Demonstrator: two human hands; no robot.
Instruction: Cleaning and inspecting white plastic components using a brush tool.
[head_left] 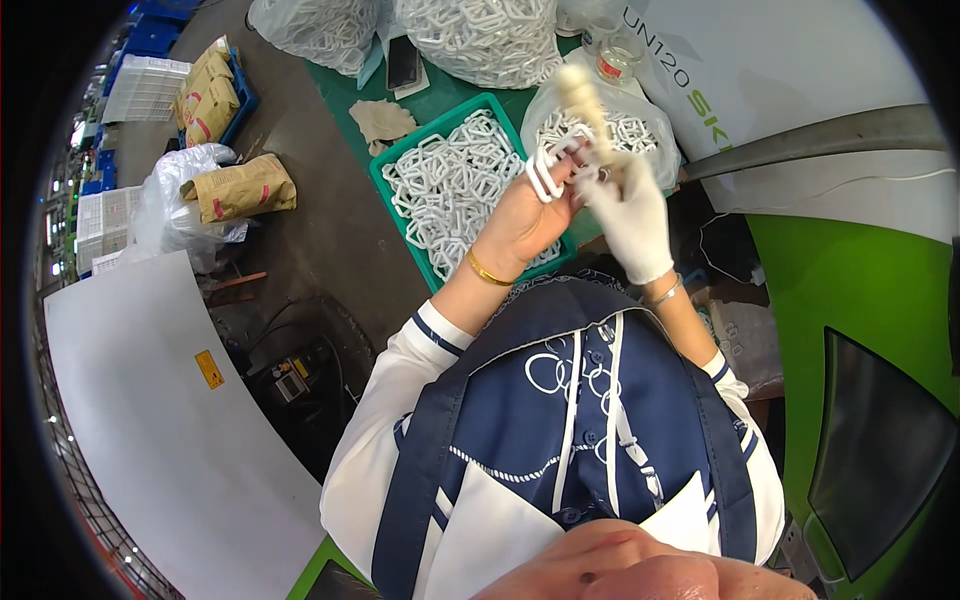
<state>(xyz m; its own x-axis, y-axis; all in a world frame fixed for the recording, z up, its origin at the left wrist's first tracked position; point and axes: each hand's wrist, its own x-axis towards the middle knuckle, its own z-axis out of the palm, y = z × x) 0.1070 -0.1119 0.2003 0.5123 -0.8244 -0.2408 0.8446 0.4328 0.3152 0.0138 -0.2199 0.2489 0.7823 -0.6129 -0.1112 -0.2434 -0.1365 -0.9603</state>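
Observation:
My left hand (520, 222), bare with a gold bangle at the wrist, is closed around a few white plastic links (543, 172). Right beside it is my right hand (638, 222) in a white glove. Its fingers wrap a pale, turned tool handle (580, 95) that points away from me and is smeared by motion. The tool's working end is hidden among my fingers at the links. Below and left of the hands, a green tray (398, 213) holds a heap of similar white links. Behind the right hand, an open clear plastic bag (655, 115) contains small white pieces.
Large bags of white links (480, 40) stand at the table's far side, near a dark phone (403, 64) and a glass jar (617, 55). A beige cloth (382, 122) lies left of the tray. White and green machine panels (840, 290) rise at right.

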